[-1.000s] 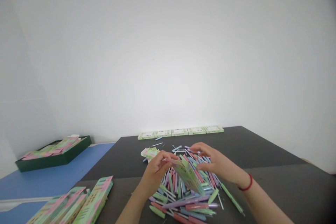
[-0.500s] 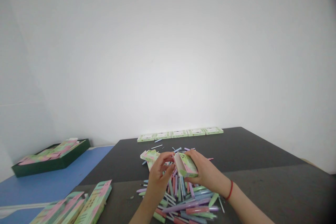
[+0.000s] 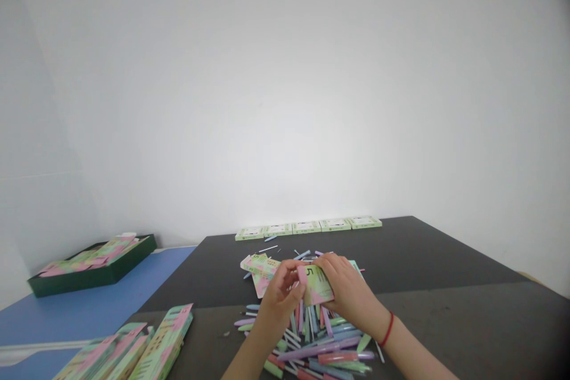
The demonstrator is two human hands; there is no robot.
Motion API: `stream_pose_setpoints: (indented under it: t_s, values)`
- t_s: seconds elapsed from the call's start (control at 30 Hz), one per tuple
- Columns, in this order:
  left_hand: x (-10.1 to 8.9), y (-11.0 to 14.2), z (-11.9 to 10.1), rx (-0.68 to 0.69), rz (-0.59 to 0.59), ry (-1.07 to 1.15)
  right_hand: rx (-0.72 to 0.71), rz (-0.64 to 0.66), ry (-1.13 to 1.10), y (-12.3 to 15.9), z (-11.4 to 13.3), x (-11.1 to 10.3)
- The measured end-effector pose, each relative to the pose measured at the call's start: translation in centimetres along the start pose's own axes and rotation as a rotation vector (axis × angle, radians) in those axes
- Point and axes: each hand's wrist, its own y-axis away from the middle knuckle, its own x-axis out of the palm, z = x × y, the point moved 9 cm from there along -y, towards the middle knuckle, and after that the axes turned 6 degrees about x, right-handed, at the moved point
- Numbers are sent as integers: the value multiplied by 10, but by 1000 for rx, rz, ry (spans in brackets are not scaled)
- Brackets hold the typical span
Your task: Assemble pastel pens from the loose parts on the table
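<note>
A small green and pink cardboard box [image 3: 317, 286] printed with a "5" is held up over a heap of pens. My right hand [image 3: 350, 286] wraps round its right side, with the fingers over the top. At the box's left end, my left hand [image 3: 285, 291] has its thumb and fingers closed on the pink end flap. Below both hands lies the heap of pastel pens [image 3: 329, 347], in purple, green, blue and red, mixed with thin white sticks. Behind my left hand, similar printed boxes [image 3: 260, 265] lie partly over one another.
A row of several pale green boxes [image 3: 307, 227] lines the far edge of the black table [image 3: 401, 255]. Stacks of flat printed cartons [image 3: 162, 338] lie at the front left. On the blue surface [image 3: 146, 276], a dark green tray [image 3: 98, 276] holds more cartons.
My left hand has closed in on the box's left end, and its open end no longer shows. The box has turned slightly. The whole view has shifted a little.
</note>
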Motion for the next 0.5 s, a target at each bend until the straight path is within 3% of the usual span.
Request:
stream_pose_setpoints:
  t_s: [0.3, 0.5]
  values:
    - [-6, 7, 24, -249, -72, -39, 21, -20, 35, 2, -6, 5]
    - [-18, 7, 26, -140, -191, -179, 41, -20, 84, 3, -7, 12]
